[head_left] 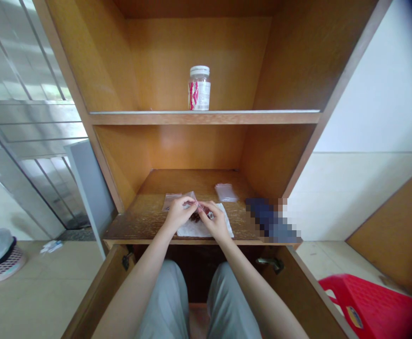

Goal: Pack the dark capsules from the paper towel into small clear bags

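My left hand point(180, 211) and my right hand point(214, 219) meet above the cabinet shelf, fingertips pinched close together. Between them is a small clear plastic bag point(191, 194), its edge showing behind the left fingers. Below lies a white paper sheet point(188, 230) bearing small dark reddish-brown pieces point(194, 217), partly covered by my hands. Another clear plastic bag point(168, 201) rests flat just left of my left hand. Beyond my right hand sits a stack of clear zip bags point(226, 192).
A white-lidded jar point(199, 89) stands on the upper shelf point(138, 118). Dark blue, pixelated material point(267, 219) lies at the shelf's right end. Both lower cabinet doors hang open beside my legs. A red plastic stool point(372, 306) is at right, a pink basket point(4, 266) at left.
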`<state>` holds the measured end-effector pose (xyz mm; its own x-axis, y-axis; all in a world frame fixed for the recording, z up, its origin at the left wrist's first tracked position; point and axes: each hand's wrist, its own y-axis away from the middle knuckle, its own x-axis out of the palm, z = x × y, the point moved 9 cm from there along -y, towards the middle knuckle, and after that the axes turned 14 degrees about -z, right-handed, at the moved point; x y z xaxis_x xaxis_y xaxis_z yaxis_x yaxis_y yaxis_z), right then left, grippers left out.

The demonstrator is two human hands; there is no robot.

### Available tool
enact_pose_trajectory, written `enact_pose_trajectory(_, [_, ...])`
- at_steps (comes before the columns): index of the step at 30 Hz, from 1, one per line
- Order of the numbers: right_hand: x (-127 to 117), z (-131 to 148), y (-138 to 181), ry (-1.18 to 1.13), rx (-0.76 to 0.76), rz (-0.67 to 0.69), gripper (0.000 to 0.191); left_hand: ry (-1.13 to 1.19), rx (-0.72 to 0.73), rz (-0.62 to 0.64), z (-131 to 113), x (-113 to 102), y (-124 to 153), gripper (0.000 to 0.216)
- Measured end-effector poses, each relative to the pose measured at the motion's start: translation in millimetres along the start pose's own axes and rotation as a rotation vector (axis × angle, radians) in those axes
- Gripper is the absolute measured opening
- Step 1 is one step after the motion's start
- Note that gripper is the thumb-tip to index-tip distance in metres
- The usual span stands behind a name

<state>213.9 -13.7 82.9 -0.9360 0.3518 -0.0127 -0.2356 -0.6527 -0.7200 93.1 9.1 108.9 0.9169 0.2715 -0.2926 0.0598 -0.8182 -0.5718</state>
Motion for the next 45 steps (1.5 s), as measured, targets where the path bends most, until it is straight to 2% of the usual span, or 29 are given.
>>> enact_pose_trajectory(10, [1,-6,0,0.001,0.014,-0.009,0.017,-0.084,0.091,0.056,-3,7,5,0.009])
enact_pose_trajectory(24, [1,-11,2,0.045,0.029,-0.007,0.011,-0.278,0.231,0.056,-19,13,11,0.011])
enact_pose_trajectory(31, [-9,-22,1,0.103,0.053,-0.131,0.006,-0.383,0.265,0.007,-23,10,13,0.01])
enact_pose_trajectory(37, [-22,-39,3,0.153,0.154,-0.275,0.008,-0.426,0.244,-0.046,-24,0,11,0.008])
enact_pose_trajectory(41, [-19,-29,1,0.102,0.112,-0.239,0.003,-0.501,0.273,-0.095,-32,-6,12,0.007])
enact_pose_trajectory(45, [-9,-9,-1,0.003,0.001,-0.125,0.007,-0.518,0.304,-0.079,-39,-4,13,0.011])
